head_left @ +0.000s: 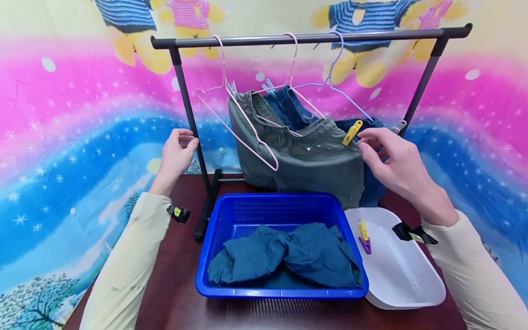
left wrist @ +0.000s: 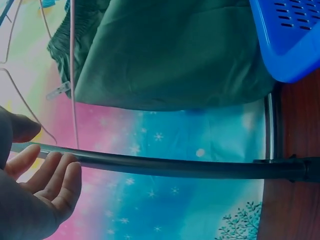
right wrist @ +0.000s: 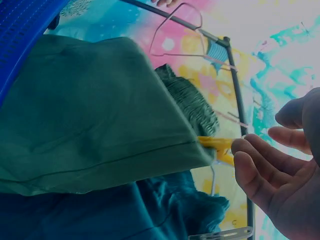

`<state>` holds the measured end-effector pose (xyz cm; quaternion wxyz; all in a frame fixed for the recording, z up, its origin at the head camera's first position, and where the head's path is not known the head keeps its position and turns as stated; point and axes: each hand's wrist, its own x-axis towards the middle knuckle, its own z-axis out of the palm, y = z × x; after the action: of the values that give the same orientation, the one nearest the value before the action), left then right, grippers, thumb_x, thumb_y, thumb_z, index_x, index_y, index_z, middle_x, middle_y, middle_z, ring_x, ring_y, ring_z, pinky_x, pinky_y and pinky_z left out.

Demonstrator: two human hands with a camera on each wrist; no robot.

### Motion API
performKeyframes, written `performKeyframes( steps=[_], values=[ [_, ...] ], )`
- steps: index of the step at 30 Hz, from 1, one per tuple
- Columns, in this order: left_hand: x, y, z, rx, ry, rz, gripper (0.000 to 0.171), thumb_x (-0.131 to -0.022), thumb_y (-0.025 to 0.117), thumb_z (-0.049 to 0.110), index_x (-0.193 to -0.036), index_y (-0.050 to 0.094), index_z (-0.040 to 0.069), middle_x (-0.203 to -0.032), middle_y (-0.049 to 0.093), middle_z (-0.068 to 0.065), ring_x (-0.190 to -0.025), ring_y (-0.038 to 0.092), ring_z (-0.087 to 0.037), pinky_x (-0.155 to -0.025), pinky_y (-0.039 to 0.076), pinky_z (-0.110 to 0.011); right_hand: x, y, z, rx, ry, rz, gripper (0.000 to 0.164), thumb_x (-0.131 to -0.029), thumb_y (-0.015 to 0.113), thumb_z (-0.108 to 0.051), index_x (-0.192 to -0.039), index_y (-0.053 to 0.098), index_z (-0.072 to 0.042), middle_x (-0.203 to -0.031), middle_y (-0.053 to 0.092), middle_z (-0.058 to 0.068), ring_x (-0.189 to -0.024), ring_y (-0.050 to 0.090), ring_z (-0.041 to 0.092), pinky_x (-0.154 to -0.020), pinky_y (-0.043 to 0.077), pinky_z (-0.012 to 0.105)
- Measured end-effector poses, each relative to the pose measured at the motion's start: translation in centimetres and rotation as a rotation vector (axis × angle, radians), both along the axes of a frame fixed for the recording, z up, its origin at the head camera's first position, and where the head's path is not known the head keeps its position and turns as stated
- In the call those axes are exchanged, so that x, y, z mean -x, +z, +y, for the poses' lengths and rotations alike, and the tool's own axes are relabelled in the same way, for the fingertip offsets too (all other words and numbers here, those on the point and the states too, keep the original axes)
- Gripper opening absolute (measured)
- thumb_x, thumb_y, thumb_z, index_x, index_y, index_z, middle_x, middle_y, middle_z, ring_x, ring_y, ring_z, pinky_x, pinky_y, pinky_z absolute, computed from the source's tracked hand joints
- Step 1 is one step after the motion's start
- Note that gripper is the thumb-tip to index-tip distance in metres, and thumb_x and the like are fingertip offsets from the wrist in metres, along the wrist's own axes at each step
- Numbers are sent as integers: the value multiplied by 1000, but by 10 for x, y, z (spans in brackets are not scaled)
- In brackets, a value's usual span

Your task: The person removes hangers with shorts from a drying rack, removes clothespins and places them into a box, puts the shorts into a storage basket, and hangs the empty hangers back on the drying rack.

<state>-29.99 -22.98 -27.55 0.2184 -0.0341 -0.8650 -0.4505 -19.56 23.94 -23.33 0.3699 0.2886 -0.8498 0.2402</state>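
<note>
Grey-green elastic-waist shorts [head_left: 297, 156] hang from a pink hanger [head_left: 307, 98] on the rack. A yellow clothespin [head_left: 352, 133] clips their right waist corner, and a pale clothespin [left wrist: 59, 90] is at the left one. My right hand [head_left: 392, 158] is right beside the yellow clothespin, thumb and fingers apart, nothing between them. At the rack's left post, my left hand [head_left: 178, 153] is raised with loosely bent fingers and holds nothing. Another pink hanger [head_left: 247, 123] hangs bare in front of the shorts' left side. Dark blue clothing [head_left: 373, 183] hangs behind, partly hidden.
A blue basket [head_left: 282, 292] with dark teal fabric [head_left: 284, 256] stands in front of the rack [head_left: 255, 41]. To its right, a white basin [head_left: 406, 275] holds yellow and purple clothespins [head_left: 365, 238]. A blue hanger [head_left: 350, 98] and grey clothespin [head_left: 398, 127] are at the rack's right.
</note>
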Motion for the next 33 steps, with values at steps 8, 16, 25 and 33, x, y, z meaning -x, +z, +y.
performKeyframes(
  steps=[8,16,25,33],
  values=[
    [17,-8,-4,-72,54,3,38,-99,56,27,-130,49,6,-127,59,-16,-118,59,-31,-93,47,-44,13,-7,1,31,-74,8,28,-94,60,-8,-122,61,-2,-100,66,11,-84,51,-4,-73,40,9],
    [30,-16,-10,-71,47,-36,52,-99,55,34,-145,42,12,-135,58,-18,-127,55,-31,-102,45,-47,24,-15,-5,-64,-204,-71,29,-99,55,-19,-122,61,-2,-100,65,15,-76,58,25,-68,49,41],
    [33,-28,-6,-136,60,3,49,-99,57,31,-146,46,21,-127,64,-16,-120,61,-27,-100,47,-43,45,-33,-5,-19,-146,-219,27,-103,49,-32,-101,65,-10,-66,49,3,-59,47,14,-56,37,27],
    [38,-27,-1,-139,56,3,49,-101,53,26,-149,44,19,-134,60,-18,-124,58,-29,-104,46,-44,46,-35,0,100,-94,-326,35,-104,46,-36,-114,65,-8,-66,53,6,-45,51,11,-46,42,25]
  ],
)
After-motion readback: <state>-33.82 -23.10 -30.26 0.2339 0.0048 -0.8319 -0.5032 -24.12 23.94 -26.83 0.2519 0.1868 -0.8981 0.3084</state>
